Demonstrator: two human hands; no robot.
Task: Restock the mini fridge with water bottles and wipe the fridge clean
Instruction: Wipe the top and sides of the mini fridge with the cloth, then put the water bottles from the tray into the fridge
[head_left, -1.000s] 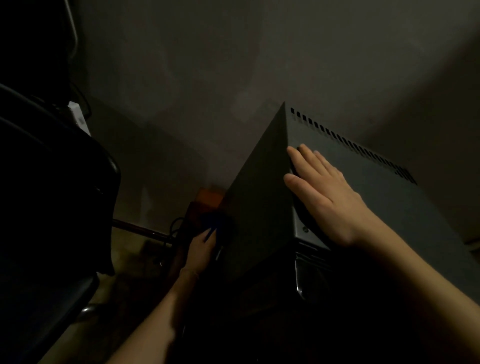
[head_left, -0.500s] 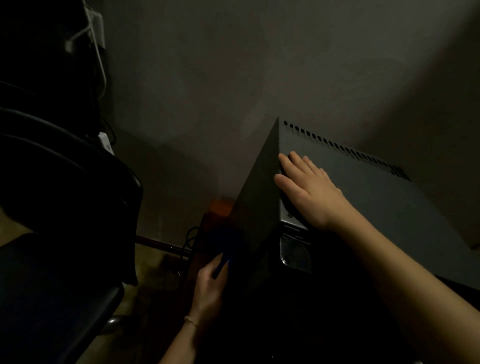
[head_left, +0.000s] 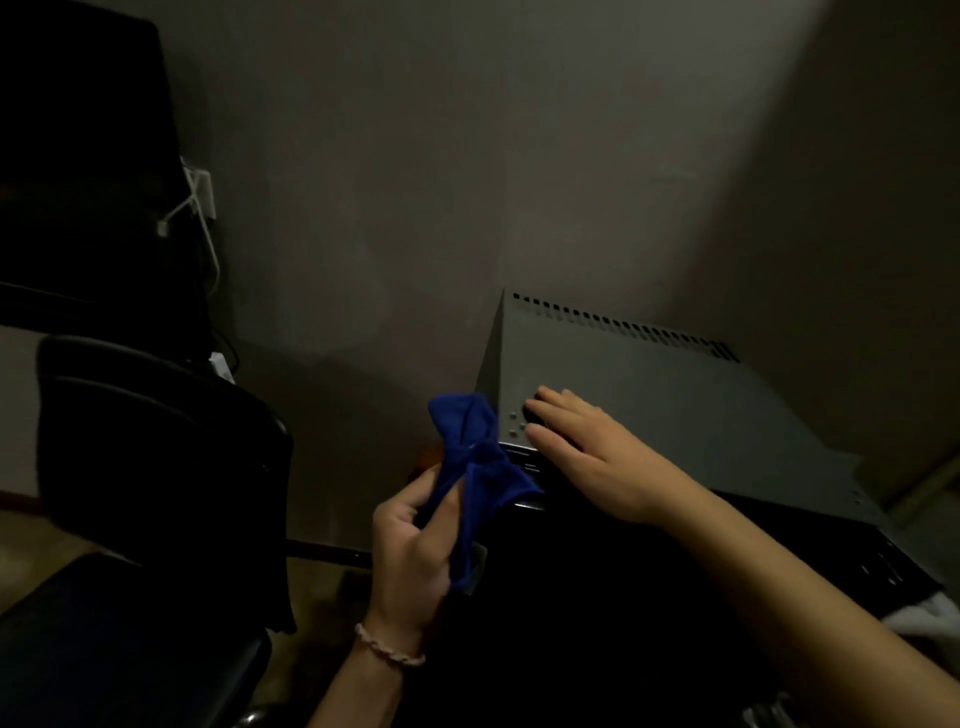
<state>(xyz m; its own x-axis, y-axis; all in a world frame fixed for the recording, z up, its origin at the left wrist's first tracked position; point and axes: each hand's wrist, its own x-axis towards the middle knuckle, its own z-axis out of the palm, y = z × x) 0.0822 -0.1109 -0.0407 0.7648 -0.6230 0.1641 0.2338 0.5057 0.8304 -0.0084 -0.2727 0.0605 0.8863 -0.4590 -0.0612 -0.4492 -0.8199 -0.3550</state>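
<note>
The mini fridge (head_left: 675, 405) is a dark grey metal box at the right, with a row of vent slots along its far top edge. My right hand (head_left: 587, 447) lies flat on its top near the front left corner, fingers straight. My left hand (head_left: 415, 545) grips a crumpled blue cloth (head_left: 475, 467) just off that corner, at the level of the top edge. No water bottles are in view. The room is very dim.
A black office chair (head_left: 156, 467) stands close on the left. White cables and a plug (head_left: 200, 202) hang on the wall behind it. The bare wall rises straight behind the fridge. Something white (head_left: 930, 618) shows at the lower right.
My left hand has come up from low on the fridge's left side to the top front corner, bringing the blue cloth into sight. My right hand has stayed flat on top.
</note>
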